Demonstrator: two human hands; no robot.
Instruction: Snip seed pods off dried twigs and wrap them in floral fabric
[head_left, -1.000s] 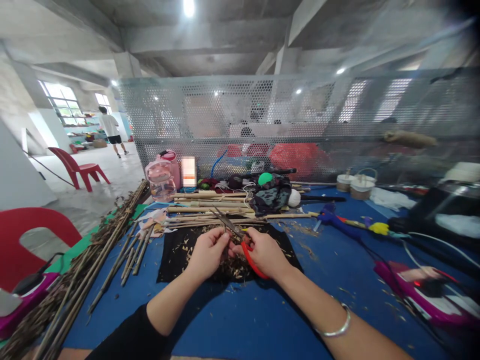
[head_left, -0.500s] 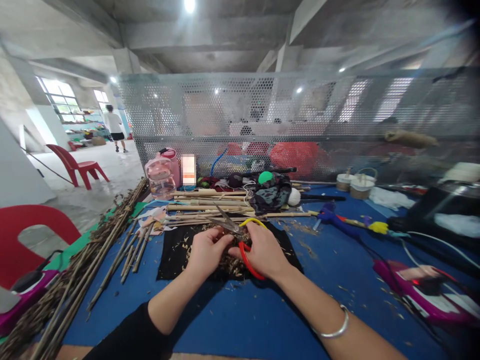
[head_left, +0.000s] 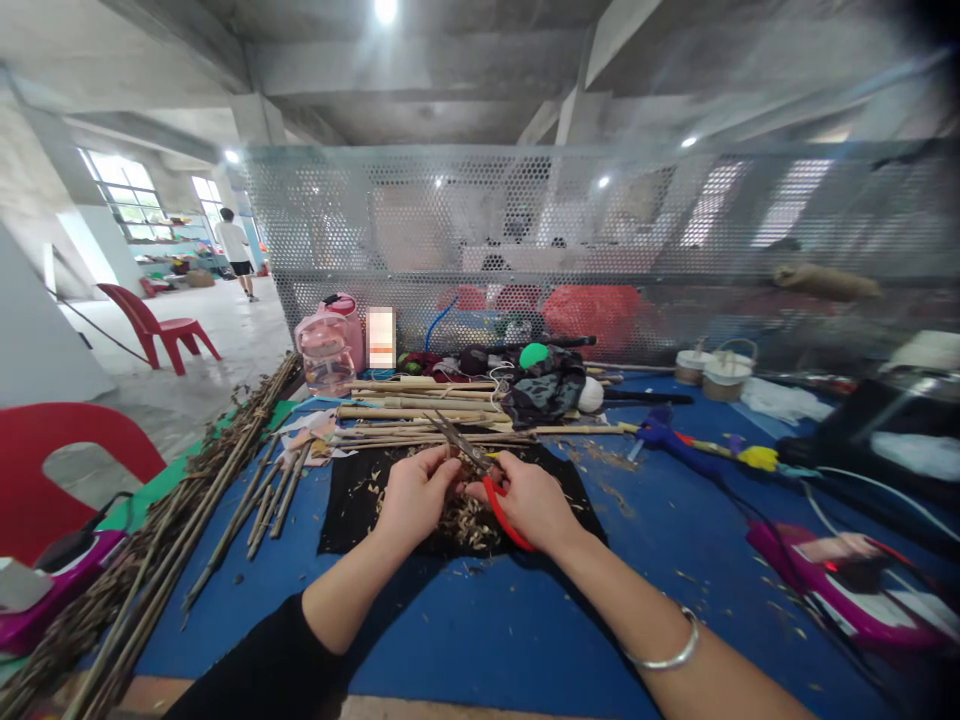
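My right hand is closed around a pair of scissors with a red handle loop and a bit of yellow showing. Their blades point up and to the left, close together. My left hand is pinched shut just left of the blades. Whatever lies between its fingertips is too small and hidden to make out. Under both hands, a heap of dry brown plant bits lies on a black cloth, with more bits scattered across it.
The cloth rests on a blue tabletop. Bundled dry stalks run along the left edge, near short cut sticks. Bamboo sticks lie behind the cloth. Purple power strips flank both sides. A person is far back left.
The scissor blades have come closer together, and the yellow handle has dropped toward the red one. My left fingertips have shifted slightly. The person in the background has moved slightly.
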